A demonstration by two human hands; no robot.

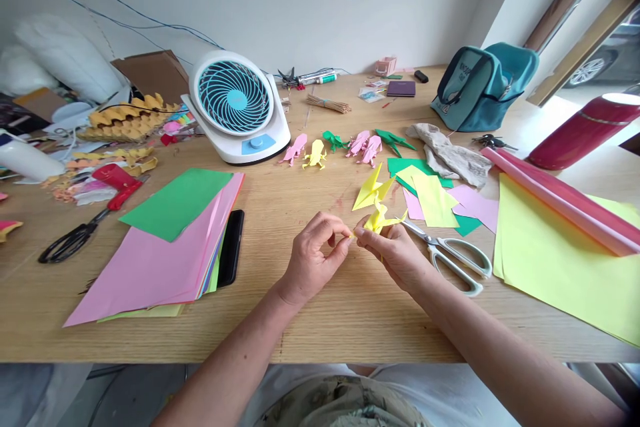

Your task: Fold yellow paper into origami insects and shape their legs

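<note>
Between thumb and fingers, my right hand [393,247] grips a yellow origami figure [379,219] with thin folded limbs, part of it hidden by the fingers. My left hand [323,248] pinches a small tip of the same yellow paper at its left end. Just behind the hands stands a yellow paper crane [373,188]. White-handled scissors [457,260] lie beside my right wrist. Further back are folded pink frogs [295,149], a yellow frog [315,155], a green frog [334,141] and a green folded crane [394,141].
Paper scraps [435,199] lie right of centre. Yellow sheets [565,260] and a rolled pink sheet [560,197] are at right, near a red bottle [580,133]. A paper stack [155,263], phone [231,247] and black-handled scissors [75,239] lie left; a fan [235,103] stands behind.
</note>
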